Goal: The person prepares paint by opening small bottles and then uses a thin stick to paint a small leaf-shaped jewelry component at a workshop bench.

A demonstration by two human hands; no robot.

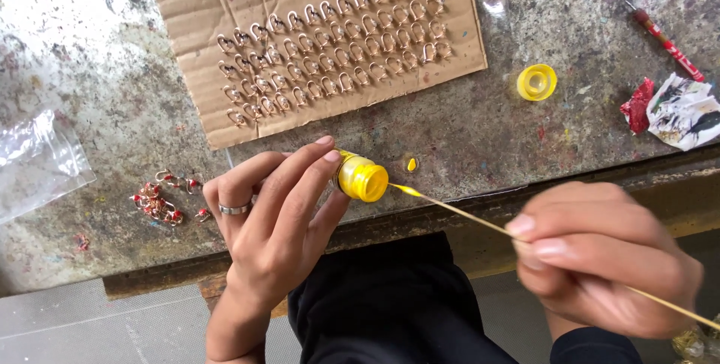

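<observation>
left hand (274,214) pinching a small yellow paint jar (361,177) tilted over the desk (525,131) edge, right hand (600,259) closed round a thin wooden stick (480,221), its yellow tip just beside the jar mouth, cardboard sheet of metal rings (330,41) behind.

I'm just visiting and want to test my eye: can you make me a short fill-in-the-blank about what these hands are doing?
1. The left hand holds a small bottle of ____ paint.
2. The right hand holds a thin ____ with a paint-covered tip.
3. The rows of small metal rings lie on a sheet of ____.
4. The bottle's cap lies on the ____.

Missing words: yellow; stick; cardboard; table
</observation>
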